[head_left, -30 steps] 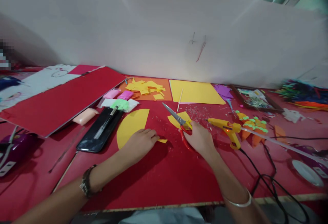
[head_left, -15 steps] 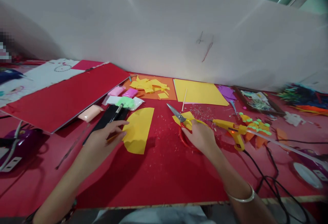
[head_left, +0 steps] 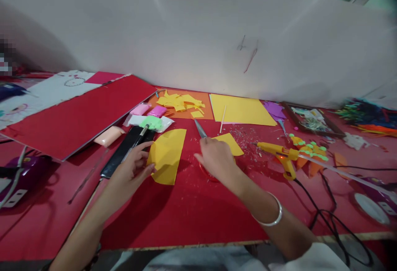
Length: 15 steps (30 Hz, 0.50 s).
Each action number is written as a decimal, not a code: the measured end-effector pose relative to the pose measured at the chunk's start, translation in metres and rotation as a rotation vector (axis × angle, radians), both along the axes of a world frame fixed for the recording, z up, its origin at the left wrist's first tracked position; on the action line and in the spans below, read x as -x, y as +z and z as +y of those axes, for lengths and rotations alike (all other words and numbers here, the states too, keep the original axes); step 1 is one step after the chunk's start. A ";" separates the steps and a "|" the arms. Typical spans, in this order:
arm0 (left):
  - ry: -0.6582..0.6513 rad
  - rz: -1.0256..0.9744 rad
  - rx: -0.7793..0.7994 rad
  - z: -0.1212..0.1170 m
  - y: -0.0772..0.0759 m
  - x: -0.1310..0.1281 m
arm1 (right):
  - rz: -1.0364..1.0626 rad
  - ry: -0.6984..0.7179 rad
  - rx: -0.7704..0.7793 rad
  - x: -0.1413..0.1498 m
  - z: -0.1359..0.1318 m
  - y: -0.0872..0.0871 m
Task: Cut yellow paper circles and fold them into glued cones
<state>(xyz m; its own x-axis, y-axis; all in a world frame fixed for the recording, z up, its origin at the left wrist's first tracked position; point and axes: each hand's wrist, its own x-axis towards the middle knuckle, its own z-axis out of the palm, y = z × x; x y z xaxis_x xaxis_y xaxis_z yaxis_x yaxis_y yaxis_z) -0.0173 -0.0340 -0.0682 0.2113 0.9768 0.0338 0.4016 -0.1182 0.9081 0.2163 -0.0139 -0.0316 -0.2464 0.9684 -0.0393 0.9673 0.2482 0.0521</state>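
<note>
My right hand (head_left: 215, 155) covers the handles of a pair of scissors (head_left: 200, 129), fingers closed over them. The blades point away from me, and part of a red handle loop shows below the hand. A small yellow paper piece (head_left: 232, 144) lies just to the right. On the left, my left hand (head_left: 138, 163) is open, fingers loosely bent and apart. Its fingertips are at the rounded edge of a yellow half-round paper (head_left: 169, 157); whether they press on it I cannot tell. A black phone-like slab (head_left: 111, 166) with a brush (head_left: 141, 135) on it lies beside that hand.
Clay packets (head_left: 151, 123) and a red board (head_left: 83, 111) are at the left. Yellow scraps (head_left: 180, 101), a yellow sheet (head_left: 245, 109) and a thin stick (head_left: 223, 118) lie at the back. At the right rests a yellow glue gun (head_left: 281, 155) with a black cord (head_left: 328, 217).
My right hand has moved left with the scissors, uncovering more of the small yellow paper. My left hand has shifted slightly, its fingers now at the edge of the half-round paper.
</note>
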 end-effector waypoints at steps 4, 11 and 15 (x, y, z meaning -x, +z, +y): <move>0.039 0.043 -0.004 -0.002 0.002 -0.002 | 0.196 0.476 -0.031 0.029 -0.004 -0.018; 0.064 0.280 -0.086 -0.009 0.007 0.003 | 0.141 0.476 -0.053 0.050 0.000 -0.045; 0.120 0.360 -0.141 -0.011 0.014 0.007 | 0.255 0.501 0.004 0.032 0.003 -0.030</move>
